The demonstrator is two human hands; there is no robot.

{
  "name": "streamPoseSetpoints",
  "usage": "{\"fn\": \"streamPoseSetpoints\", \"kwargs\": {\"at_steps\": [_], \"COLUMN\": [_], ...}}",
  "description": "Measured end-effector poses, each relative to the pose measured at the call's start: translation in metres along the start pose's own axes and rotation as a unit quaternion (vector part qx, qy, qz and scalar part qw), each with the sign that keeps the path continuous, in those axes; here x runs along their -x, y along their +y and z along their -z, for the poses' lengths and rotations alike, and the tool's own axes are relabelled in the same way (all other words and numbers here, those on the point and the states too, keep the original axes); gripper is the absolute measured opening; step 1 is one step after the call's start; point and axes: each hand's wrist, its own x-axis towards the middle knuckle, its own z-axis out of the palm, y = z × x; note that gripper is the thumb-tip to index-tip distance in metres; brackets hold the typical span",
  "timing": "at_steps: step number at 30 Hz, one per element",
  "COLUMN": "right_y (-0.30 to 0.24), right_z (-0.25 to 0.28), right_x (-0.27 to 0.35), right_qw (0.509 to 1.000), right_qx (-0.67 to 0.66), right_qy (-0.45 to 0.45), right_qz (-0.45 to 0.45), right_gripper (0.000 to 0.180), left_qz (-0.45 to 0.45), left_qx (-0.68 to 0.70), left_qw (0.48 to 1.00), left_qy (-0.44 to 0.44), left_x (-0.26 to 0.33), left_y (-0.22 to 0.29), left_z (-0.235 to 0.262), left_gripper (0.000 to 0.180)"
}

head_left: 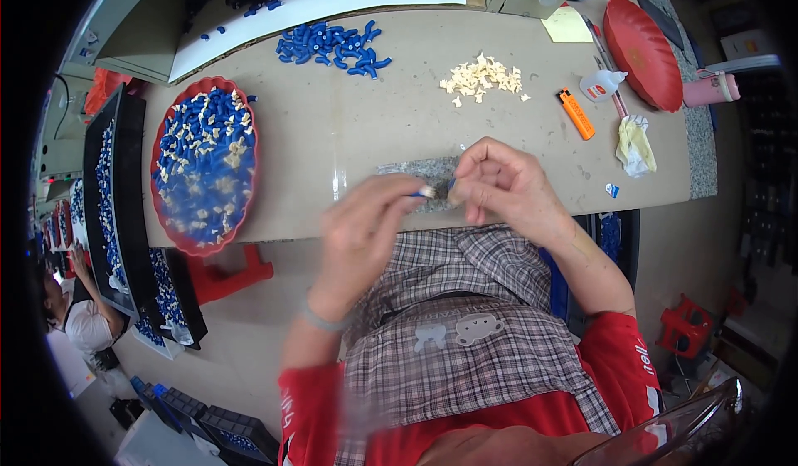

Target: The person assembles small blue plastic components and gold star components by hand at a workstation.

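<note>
Above the near edge of the table, my left hand (pixel 362 216) pinches a small blue part with a cream-coloured end (pixel 426 192). My right hand (pixel 511 185) is close beside it, thumb and fingers pressed together; whatever may be between them is too small to name. Under both hands lies a grey speckled slab (pixel 428 167). Farther off is a heap of short bent blue tube-like pieces (pixel 328 48), and to its right a pile of small cream pieces (pixel 482 77). A red scalloped tray (pixel 254 138) on the left holds many blue pieces with cream ends.
On the right lie an orange lighter (pixel 575 114), a small white squeeze bottle (pixel 603 85), a crumpled cloth (pixel 636 146), a red scalloped dish (pixel 642 54) and a pink bottle (pixel 711 90). Black trays (pixel 125 133) of blue parts stand far left, near another person (pixel 87 325).
</note>
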Motion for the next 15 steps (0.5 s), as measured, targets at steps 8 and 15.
{"fn": "streamPoseSetpoints", "kwargs": {"at_steps": [8,15], "right_y": [0.015,0.017], "right_z": [0.041,0.031], "right_x": [-0.051,-0.075], "right_qw": [0.880,0.792], "right_qx": [0.377,0.515], "right_qy": [0.157,0.167], "right_qz": [0.243,0.282], "right_gripper": [0.012,0.012], "left_qz": [-0.091,-0.093], "left_qx": [-0.510,-0.398], "left_qw": [0.823,0.896], "left_qy": [0.234,0.172], "left_x": [0.003,-0.027], "left_y": [-0.026,-0.030], "left_z": [0.129,0.075], "left_gripper": [0.027,0.031]}}
